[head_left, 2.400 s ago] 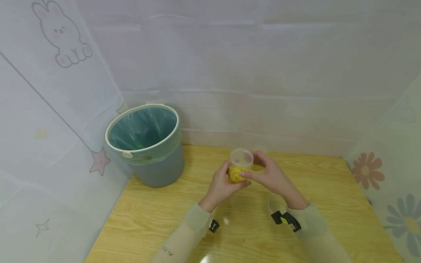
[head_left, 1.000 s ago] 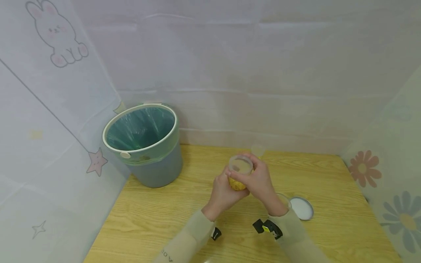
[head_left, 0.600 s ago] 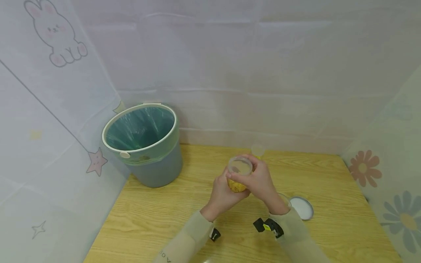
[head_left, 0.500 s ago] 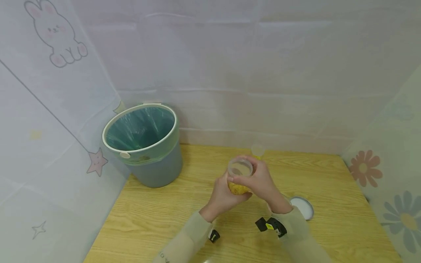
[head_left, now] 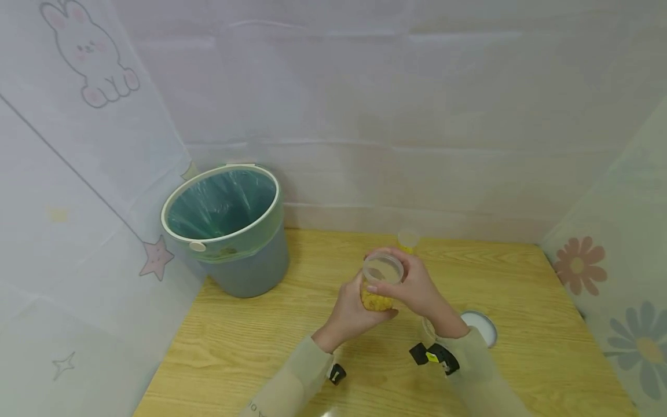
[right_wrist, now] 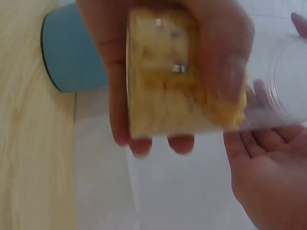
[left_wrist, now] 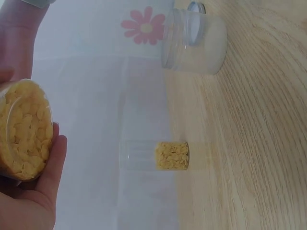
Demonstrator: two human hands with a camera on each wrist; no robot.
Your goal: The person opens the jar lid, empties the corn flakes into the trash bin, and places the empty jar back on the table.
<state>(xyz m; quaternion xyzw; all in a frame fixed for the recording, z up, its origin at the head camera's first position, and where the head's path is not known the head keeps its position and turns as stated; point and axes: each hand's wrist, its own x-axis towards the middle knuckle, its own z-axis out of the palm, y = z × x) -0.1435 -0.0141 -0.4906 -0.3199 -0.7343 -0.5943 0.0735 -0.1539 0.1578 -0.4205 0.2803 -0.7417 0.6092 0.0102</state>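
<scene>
In the head view both hands hold a clear plastic jar [head_left: 377, 298], partly filled with yellow flake-like pieces, above the wooden table. My left hand [head_left: 350, 313] wraps round the lower body from the left and beneath. Higher up, my right hand [head_left: 419, 289] grips the jar near its round top, thumb across the front, fingers behind. The right wrist view shows the jar [right_wrist: 168, 81] tilted sideways by the camera, with the left hand [right_wrist: 220, 43] on its filled part and the right hand [right_wrist: 268, 167] at its clear upper part.
A second clear jar [left_wrist: 172, 155] with yellow pieces stands near the back wall. An empty-looking clear jar [left_wrist: 211, 45] stands under the right wrist, beside a silver-rimmed lid [head_left: 480, 329]. A lined bin [head_left: 250, 266] stands at the back left of the table [head_left: 234, 359].
The right hand has shifted from the jar's right side to near its top, and the held jar is slightly lower. The right forearm swung left, uncovering the lid, then eased back right.
</scene>
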